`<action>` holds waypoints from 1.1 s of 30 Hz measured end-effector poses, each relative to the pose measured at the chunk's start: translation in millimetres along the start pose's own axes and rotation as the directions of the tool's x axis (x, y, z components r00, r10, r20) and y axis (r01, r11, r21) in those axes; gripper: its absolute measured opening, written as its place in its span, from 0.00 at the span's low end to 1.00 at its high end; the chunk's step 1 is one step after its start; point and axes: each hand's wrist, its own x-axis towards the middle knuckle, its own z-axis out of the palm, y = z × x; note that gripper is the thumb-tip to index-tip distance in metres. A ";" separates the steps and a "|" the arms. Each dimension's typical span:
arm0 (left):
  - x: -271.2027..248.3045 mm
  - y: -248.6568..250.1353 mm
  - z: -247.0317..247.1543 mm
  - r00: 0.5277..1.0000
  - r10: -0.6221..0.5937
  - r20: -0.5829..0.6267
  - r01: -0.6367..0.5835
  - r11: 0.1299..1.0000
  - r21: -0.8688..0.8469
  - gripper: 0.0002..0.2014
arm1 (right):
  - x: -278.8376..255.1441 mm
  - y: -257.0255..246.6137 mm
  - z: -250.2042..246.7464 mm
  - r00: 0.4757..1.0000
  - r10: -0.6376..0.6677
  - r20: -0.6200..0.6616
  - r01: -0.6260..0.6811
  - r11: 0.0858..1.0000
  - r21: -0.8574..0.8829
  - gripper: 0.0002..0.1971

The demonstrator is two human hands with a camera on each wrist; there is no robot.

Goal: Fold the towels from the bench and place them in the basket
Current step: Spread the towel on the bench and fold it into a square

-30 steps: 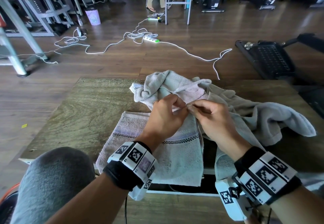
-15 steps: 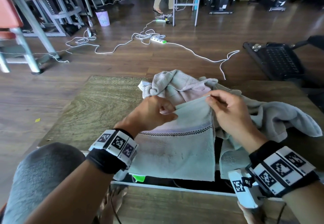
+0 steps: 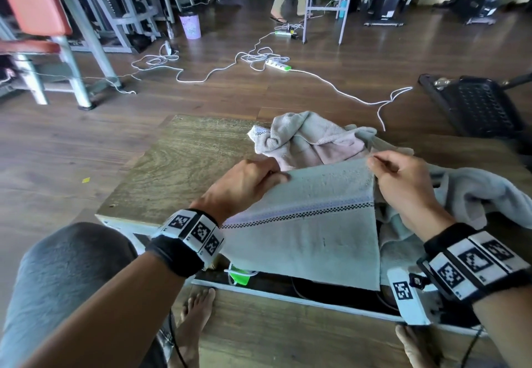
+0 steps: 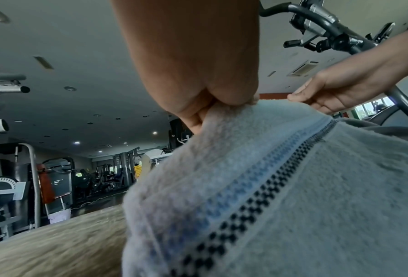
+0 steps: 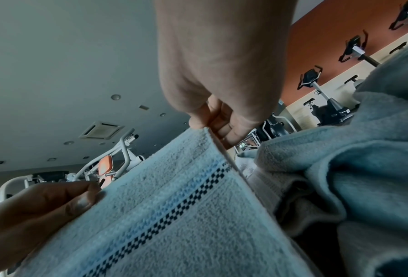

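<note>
A pale blue towel (image 3: 311, 232) with a checkered band is stretched between both hands over the wooden bench (image 3: 178, 166). My left hand (image 3: 253, 179) pinches its upper left corner, and the left wrist view shows the left hand's fingers (image 4: 198, 120) curled on the towel (image 4: 293, 187) edge. My right hand (image 3: 383, 166) pinches the upper right corner (image 5: 203, 129). The towel's lower edge hangs past the bench's near edge. A heap of crumpled towels (image 3: 302, 140) lies behind and to the right. No basket is in view.
White cables and a power strip (image 3: 277, 65) trail over the wooden floor beyond the bench. A black perforated basket-like frame (image 3: 475, 108) stands at the right. Gym machines (image 3: 57, 36) stand at the back left. My knee (image 3: 72, 275) and bare feet (image 3: 198, 316) are below the bench edge.
Both hands have drawn apart while pinching the towel's top edge, spreading it flat and lifting it off the bench. The head view has shifted slightly down and left.
</note>
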 end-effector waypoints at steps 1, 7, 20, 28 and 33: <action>-1.5 -1.0 0.0 1.000 0.010 0.008 -0.010 1.000 -0.013 0.16 | 0.2 0.8 -0.3 1.000 0.009 -0.005 -0.009 1.000 0.002 0.08; -12.2 -16.4 -8.2 0.989 -0.060 0.137 0.065 0.997 -0.035 0.08 | 4.0 8.0 -6.6 0.997 0.067 -0.045 -0.067 0.998 0.004 0.09; -34.8 -30.8 -12.8 0.999 0.009 0.053 -0.016 0.992 0.124 0.04 | 2.0 6.8 -5.1 0.996 0.091 -0.022 -0.092 0.993 -0.073 0.12; -49.2 -18.5 -22.2 0.997 0.044 0.066 -0.054 0.987 0.151 0.14 | 1.1 4.2 -8.1 0.994 0.105 -0.021 -0.105 0.994 -0.024 0.11; -54.7 -10.5 -51.7 0.995 0.020 0.101 -0.044 0.970 0.240 0.22 | -2.1 -8.2 -8.6 0.997 0.081 -0.011 -0.082 0.997 -0.015 0.10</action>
